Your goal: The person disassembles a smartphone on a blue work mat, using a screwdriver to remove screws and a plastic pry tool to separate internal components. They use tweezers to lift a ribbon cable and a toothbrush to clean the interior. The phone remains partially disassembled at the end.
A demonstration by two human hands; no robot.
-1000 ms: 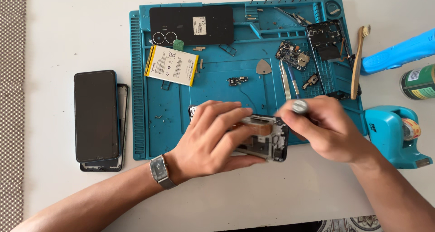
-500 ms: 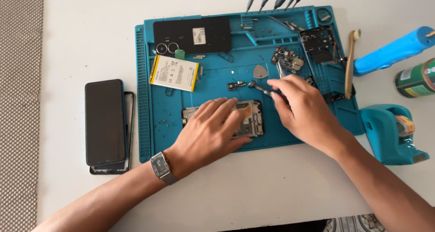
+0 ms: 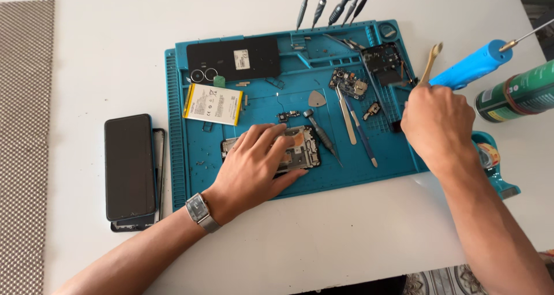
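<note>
Two bare hands work over a teal repair mat [image 3: 184,174] on a white desk [image 3: 346,237]. At far left, off the mat, a dark phone screen [image 3: 130,165] lies flat on a thin frame. The left hand [image 3: 254,165], a metal watch [image 3: 199,211] on its wrist, comes in from the lower left with the forearm angled up and right; its palm is down and its fingers are spread flat, pressing on an opened phone frame [image 3: 303,148] near the middle of the mat, holding it still rather than gripping it. Above that, a yellow-and-white rectangular battery [image 3: 212,103] lies label up, and higher still a black back cover [image 3: 231,58] carries a small white sticker. A grey-handled screwdriver [image 3: 320,136] lies just right of the frame, beside tweezers [image 3: 346,113] and a small circuit board [image 3: 349,86]. The right hand [image 3: 435,122] is raised over the mat's right edge, back toward the camera, fingers curled inward; whether it holds anything cannot be told. Right of it lie a blue tool [image 3: 470,67] and a green can [image 3: 516,90] on its side.
</note>
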